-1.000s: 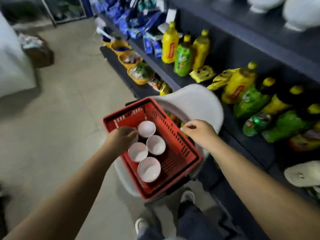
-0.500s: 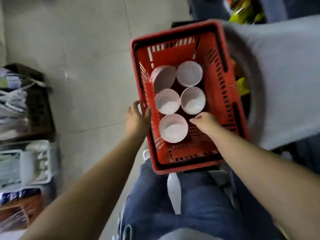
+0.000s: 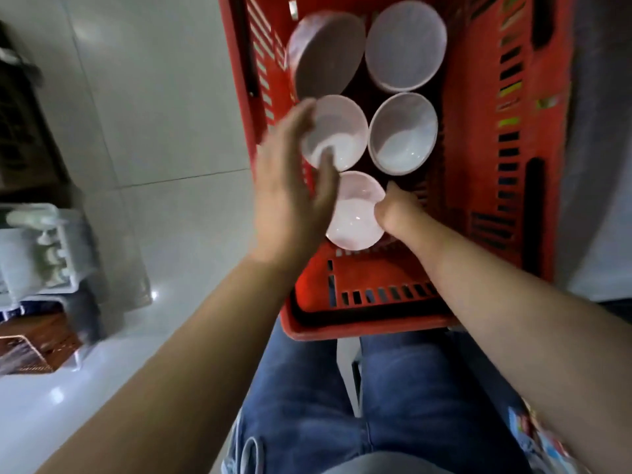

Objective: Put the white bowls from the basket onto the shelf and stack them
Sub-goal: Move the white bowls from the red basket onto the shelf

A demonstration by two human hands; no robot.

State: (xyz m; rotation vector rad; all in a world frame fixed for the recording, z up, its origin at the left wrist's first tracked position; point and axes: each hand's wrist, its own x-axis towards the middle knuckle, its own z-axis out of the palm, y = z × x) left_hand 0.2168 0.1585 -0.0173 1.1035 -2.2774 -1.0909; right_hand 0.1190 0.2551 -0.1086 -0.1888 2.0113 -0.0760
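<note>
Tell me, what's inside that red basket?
Five white bowls, one tilted. The right hand grips the nearest bowl, the left hand covers part of another; anything beneath them is hidden.

Five white bowls (image 3: 403,135): gripped bowl (image 3: 355,220) in right hand (image 3: 398,213), four beyond grip. One red basket (image 3: 478,200). Two hands; left hand (image 3: 290,200) beside grip.

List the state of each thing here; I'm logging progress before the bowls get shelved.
Red plastic basket: holds all five bowls.
Nearest white round bowl: upright, rim pinched by right hand.
Middle-left white bowl: upright, left hand open against it.
Middle-right white bowl: upright, untouched.
Far-right white bowl: upright, untouched.
Far-left white bowl: tilted against the basket wall.
</note>
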